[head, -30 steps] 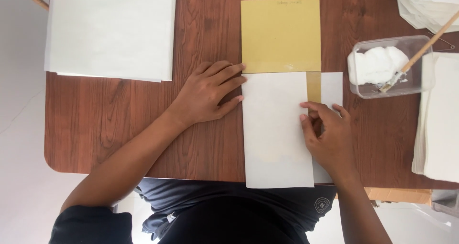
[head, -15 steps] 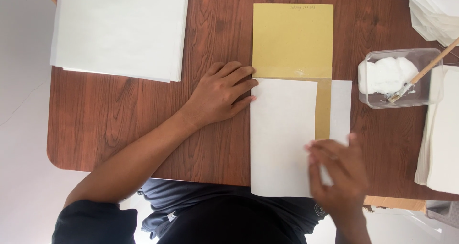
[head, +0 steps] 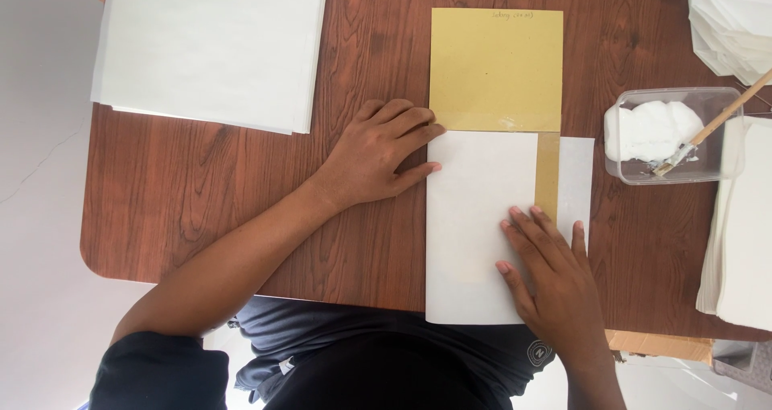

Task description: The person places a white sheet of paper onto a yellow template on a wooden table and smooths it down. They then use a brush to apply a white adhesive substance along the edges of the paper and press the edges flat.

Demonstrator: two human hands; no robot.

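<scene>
**Both palms flat on folded white sheet**

Pressed open-palmed on a brown wooden table (head: 201,193): left hand (head: 378,153) at the left edge of the white paper sheet (head: 474,217), fingertips reaching the yellow card (head: 496,68); right hand (head: 551,269) spread flat over the sheet's lower right, gripping nothing. Sheet lying across the card's lower part, near the table's front edge. To the right, a clear tub of white paste (head: 667,133) with a brush (head: 708,129). At upper left, a stack of white paper (head: 209,44).
</scene>
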